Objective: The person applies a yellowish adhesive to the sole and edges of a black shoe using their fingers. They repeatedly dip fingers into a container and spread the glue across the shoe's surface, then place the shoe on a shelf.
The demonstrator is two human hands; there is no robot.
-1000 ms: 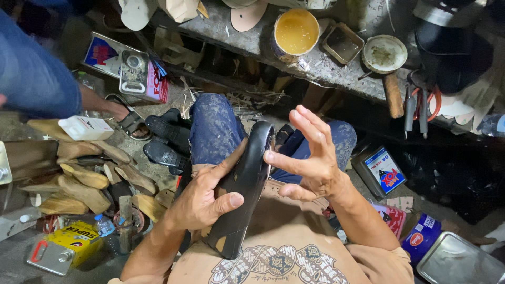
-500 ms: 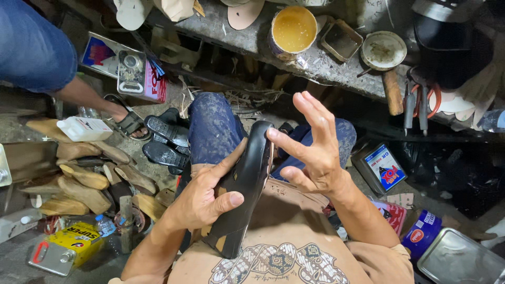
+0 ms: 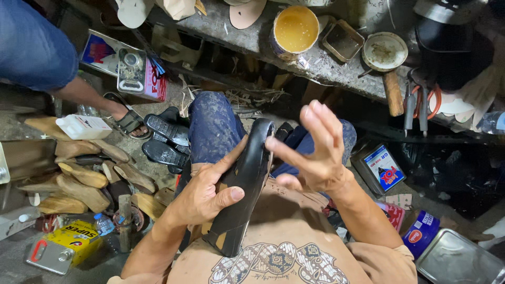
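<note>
Head view: left hand (image 3: 202, 197) grips black sole (image 3: 247, 179); right hand (image 3: 315, 152) fingers splayed at its edge.

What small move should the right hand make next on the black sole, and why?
Probably press the index finger further along the black sole. The left hand grips the sole propped on the lap, while the right hand is open, fingers spread, with one fingertip on its upper edge.

A shoe sole (image 3: 243, 184) is held over the lap, left hand (image 3: 202, 194) gripping its left edge, right hand (image 3: 315, 150) at its right; a glue tin (image 3: 294, 29) is set on the bench (image 3: 252, 37) ahead, wooden lasts (image 3: 79, 179) piled left
</note>
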